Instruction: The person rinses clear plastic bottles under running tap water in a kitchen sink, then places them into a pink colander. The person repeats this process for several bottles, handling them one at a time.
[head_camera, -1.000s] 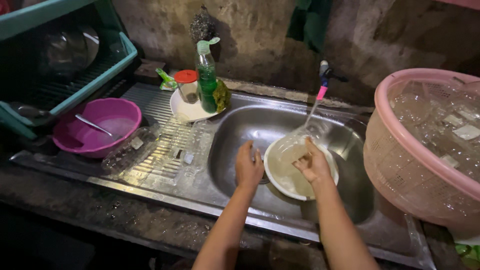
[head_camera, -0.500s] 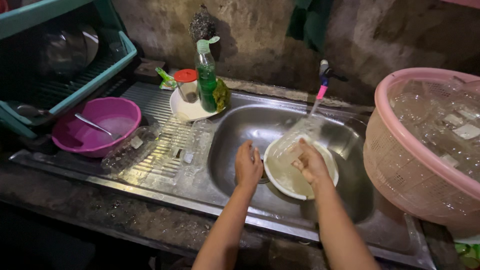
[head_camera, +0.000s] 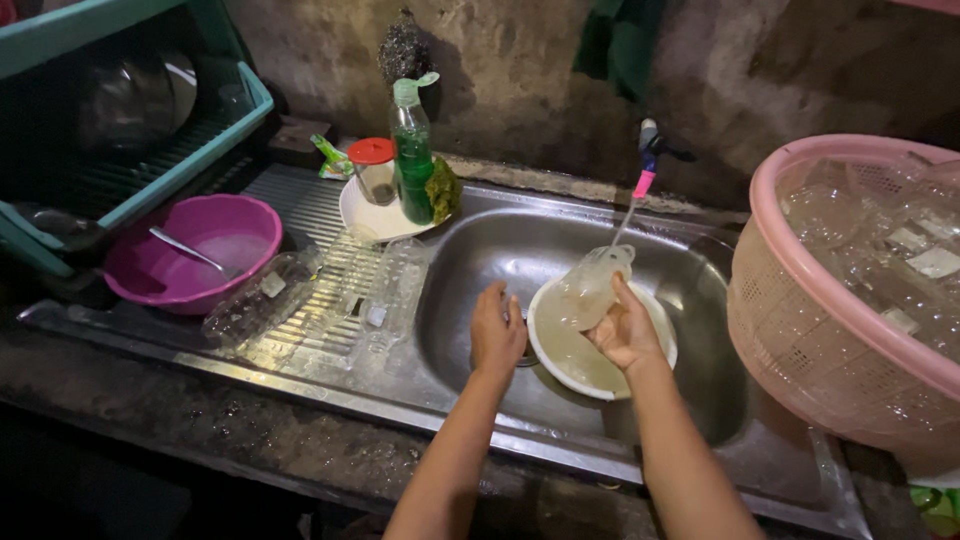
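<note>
A steel sink (head_camera: 480, 255) sat against a rough, dim wall (head_camera: 520, 70); the right hand (head_camera: 625, 330) gripped what seemed a clear plastic cup (head_camera: 590, 285) under the tap (head_camera: 647, 160), left hand (head_camera: 497, 335) fingers pressed together.

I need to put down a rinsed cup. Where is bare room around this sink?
Bare steel shows on the front rim before the lying bottles, and on the sink floor behind the left hand. Crowded: the white bowl, the purple basin, the pink basket.
</note>
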